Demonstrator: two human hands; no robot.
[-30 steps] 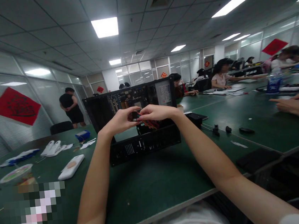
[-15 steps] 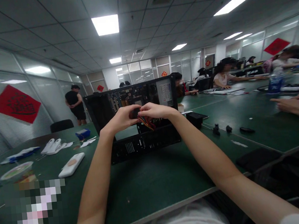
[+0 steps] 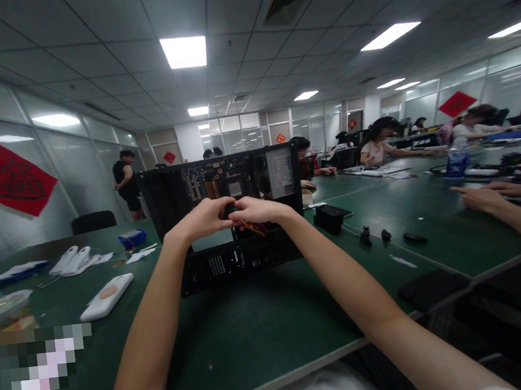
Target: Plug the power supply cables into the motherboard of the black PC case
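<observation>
An open black computer case [image 3: 243, 259] stands on the green table, its circuit board [image 3: 221, 174] facing me. A silver power supply [image 3: 280, 173] sits in its upper right corner. In front of the case my hands meet at a bundle of red, yellow and black cables [image 3: 255, 228]. My left hand [image 3: 204, 217] curls its thumb and fingers round the bundle's dark end, which is partly hidden. My right hand [image 3: 262, 210] pinches the same bundle beside it, fingertips close to the left ones.
On the left lie a white phone-like object [image 3: 108, 296], a lidded bowl [image 3: 5, 312] and a blue packet [image 3: 132, 238]. To the right are a black box [image 3: 329, 219], small black parts [image 3: 365, 235] and a water bottle [image 3: 456, 159]. Another person's hand [image 3: 479, 198] reaches in from the right.
My view has shifted slightly, so the case and table sit a little lower and further left. Both hands stay together at the cables, having moved only slightly.
</observation>
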